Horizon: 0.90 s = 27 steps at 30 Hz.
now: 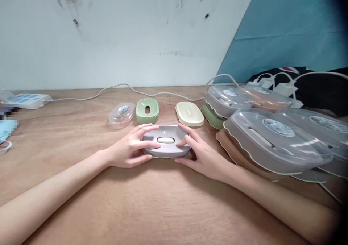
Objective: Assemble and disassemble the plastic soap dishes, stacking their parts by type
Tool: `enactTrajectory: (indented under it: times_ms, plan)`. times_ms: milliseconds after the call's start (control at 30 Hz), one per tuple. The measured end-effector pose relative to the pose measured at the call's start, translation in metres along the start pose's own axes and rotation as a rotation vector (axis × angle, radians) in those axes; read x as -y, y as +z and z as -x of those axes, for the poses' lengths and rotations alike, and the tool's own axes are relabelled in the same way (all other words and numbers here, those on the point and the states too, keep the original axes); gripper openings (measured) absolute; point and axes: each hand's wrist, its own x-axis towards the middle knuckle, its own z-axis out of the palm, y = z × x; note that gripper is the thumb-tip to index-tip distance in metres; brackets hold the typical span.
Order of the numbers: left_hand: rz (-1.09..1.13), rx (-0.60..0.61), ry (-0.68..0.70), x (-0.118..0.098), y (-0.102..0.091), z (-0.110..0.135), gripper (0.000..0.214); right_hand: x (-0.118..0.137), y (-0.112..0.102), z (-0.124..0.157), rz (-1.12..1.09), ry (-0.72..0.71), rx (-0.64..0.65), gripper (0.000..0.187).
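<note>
A lilac-grey oval plastic soap box [166, 150] lies on the wooden table in front of me, with a slot in its top and a cream part showing through. My left hand [133, 145] grips its left end, thumb at the near edge and fingers over the top. At the right end, my right hand [199, 149] holds it the same way, one bent finger pressing on the top. Just beyond are a green slotted tray [152, 117], a clear lid [116, 119] with a round label, and a cream wavy-edged base [189, 113].
Stacked soap boxes [244, 143] with clear lids fill the right side, beside my right forearm. A white cable [126, 85] runs along the wall from a white power strip [27, 100] at the left. A blue face mask [7, 129] lies at the left edge.
</note>
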Motion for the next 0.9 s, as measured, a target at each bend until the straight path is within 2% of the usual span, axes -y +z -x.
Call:
enactTrajectory:
  times_ms: [33,100,167,233,333,433,567,733,900]
  plan:
    - [-0.042,-0.043,-0.017,0.001,-0.001,0.0,0.036,0.0,0.0,0.0,0.002,0.002,0.002,0.02]
    - [-0.152,-0.215,-0.118,0.005,-0.004,0.002,0.039,0.001,-0.001,0.0,-0.003,0.007,0.004,0.019]
    - [-0.28,-0.415,-0.303,0.014,-0.006,0.005,0.042,0.001,-0.001,0.0,-0.014,0.014,0.007,0.018]
    - [-0.383,-0.509,-0.546,0.026,-0.006,0.009,0.05,0.001,-0.001,0.0,-0.023,0.015,0.011,0.018]
    - [-0.384,-0.368,-0.851,0.04,-0.004,0.015,0.063,0.0,-0.001,0.001,-0.023,0.012,0.01,0.017]
    - [-0.343,-0.217,-0.933,0.043,-0.003,0.015,0.061,0.0,-0.002,0.0,-0.033,0.018,0.019,0.017]
    - [-0.354,-0.249,-0.969,0.042,-0.006,0.01,0.053,0.001,-0.002,0.0,-0.037,0.023,0.028,0.017]
    - [-0.326,-0.29,-1.072,0.048,-0.01,0.004,0.067,0.002,-0.002,0.0,-0.02,0.022,0.027,0.017]
    - [-0.307,-0.299,-1.081,0.053,-0.012,0.005,0.058,0.001,-0.001,0.001,-0.03,0.018,0.024,0.017]
